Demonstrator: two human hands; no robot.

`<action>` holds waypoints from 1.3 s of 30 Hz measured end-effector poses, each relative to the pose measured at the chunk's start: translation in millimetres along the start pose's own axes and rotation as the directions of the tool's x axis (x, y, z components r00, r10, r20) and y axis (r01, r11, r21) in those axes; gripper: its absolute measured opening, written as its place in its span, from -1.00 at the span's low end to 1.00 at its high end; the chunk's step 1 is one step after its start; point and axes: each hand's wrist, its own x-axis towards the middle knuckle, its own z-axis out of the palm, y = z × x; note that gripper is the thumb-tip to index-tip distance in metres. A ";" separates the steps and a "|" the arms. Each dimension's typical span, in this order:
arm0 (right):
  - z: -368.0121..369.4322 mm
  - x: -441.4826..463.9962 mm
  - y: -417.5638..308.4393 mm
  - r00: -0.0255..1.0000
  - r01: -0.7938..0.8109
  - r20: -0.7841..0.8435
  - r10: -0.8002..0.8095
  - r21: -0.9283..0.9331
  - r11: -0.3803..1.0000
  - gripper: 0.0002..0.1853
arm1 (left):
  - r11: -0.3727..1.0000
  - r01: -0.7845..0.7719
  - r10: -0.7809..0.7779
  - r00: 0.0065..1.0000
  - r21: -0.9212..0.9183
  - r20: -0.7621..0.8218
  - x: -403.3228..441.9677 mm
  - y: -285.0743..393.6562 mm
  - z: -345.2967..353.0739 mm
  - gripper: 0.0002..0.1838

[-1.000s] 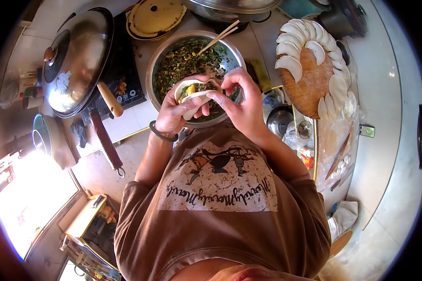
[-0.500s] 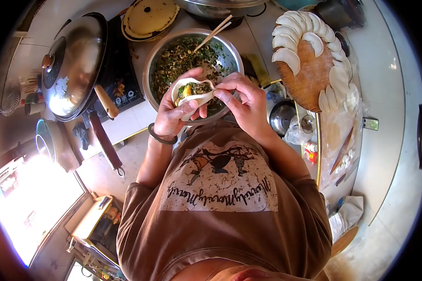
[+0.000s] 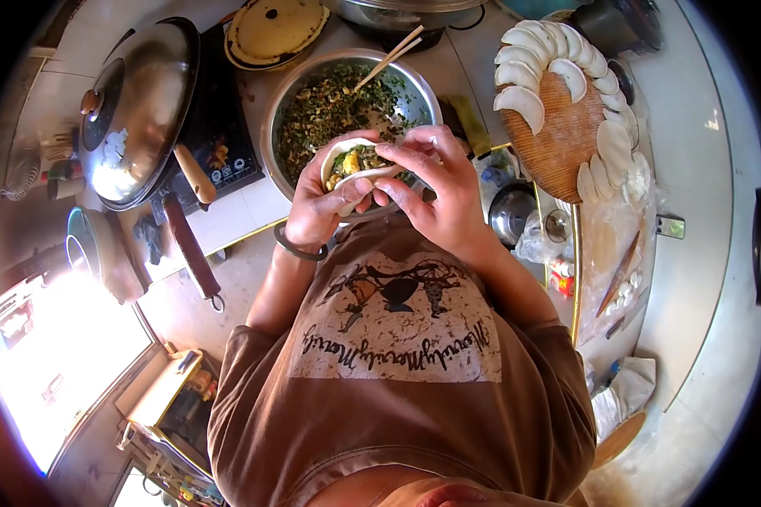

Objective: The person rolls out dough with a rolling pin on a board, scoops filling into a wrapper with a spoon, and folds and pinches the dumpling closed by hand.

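A round dough wrapper (image 3: 338,160), partly folded around a green and yellow filling (image 3: 357,160), is cupped in my left hand (image 3: 317,211). The left thumb presses its near side. At the wrapper's right edge, my right hand (image 3: 440,186) has its index finger and thumb on the dough, and the filling still shows through the open top. Just beyond both hands stands a metal bowl (image 3: 272,110) of chopped green filling (image 3: 330,101), with chopsticks (image 3: 389,57) leaning in it. My fingers partly cover the wrapper.
At the right, a round woven board (image 3: 558,135) carries several white folded dumplings (image 3: 520,106). A rolling pin (image 3: 621,270) and small dough pieces (image 3: 624,297) lie on the floured surface below it. A lidded pan (image 3: 139,110) stands at the left, its handle (image 3: 193,253) sticking out.
The right fingers have shifted from pinching the wrapper's right corner to lying wider along its edge. The view has moved slightly.
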 end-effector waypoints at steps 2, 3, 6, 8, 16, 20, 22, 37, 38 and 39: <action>3.2 -1.1 0.8 1.000 0.011 0.006 -0.011 -0.024 1.000 -0.60 | 0.999 0.001 -0.001 1.000 0.038 -0.003 -0.7 1.1 -0.7 -0.44; 4.1 -0.4 0.7 1.000 0.015 0.006 -0.015 -0.027 1.000 -0.62 | 0.998 0.001 0.000 1.000 0.057 -0.006 -1.4 1.7 -1.2 -0.46; 7.8 0.7 0.9 1.000 0.006 0.004 -0.006 -0.013 1.000 -0.67 | 0.996 0.019 -0.017 0.999 0.088 -0.030 -3.1 4.8 -0.8 -0.51; 12.9 -1.1 2.1 1.000 -0.026 0.000 0.026 0.024 0.999 -0.68 | 0.996 0.017 -0.013 0.999 0.086 -0.044 -3.0 3.1 -5.2 -0.53; 10.7 1.1 2.7 0.957 -0.283 0.030 0.290 0.329 0.901 -0.68 | 0.999 -0.042 0.042 0.999 -0.011 -0.022 1.5 10.7 -8.5 -0.53; 12.9 -0.7 7.5 0.954 -0.289 0.044 0.297 0.391 0.874 -0.67 | 0.998 -0.062 0.062 0.997 -0.004 -0.035 3.0 10.9 -5.6 -0.50; 13.6 0.8 7.4 0.947 -0.310 0.056 0.315 0.412 0.857 -0.71 | 0.998 -0.056 0.056 0.997 0.021 -0.044 2.2 9.8 -7.8 -0.49; 12.5 8.0 11.8 0.978 -0.195 -0.003 0.207 0.324 0.926 -0.82 | 0.999 -0.017 0.020 0.999 0.051 -0.050 8.0 11.1 0.2 -0.42; 11.9 8.5 12.3 0.982 -0.178 -0.010 0.189 0.299 0.937 -0.81 | 0.998 -0.009 0.011 0.999 0.063 -0.037 8.4 10.0 -2.9 -0.42; 10.5 10.3 10.3 0.983 -0.167 -0.029 0.182 0.274 0.947 -0.80 | 0.997 -0.001 0.003 1.000 0.075 -0.026 8.8 9.4 -4.8 -0.42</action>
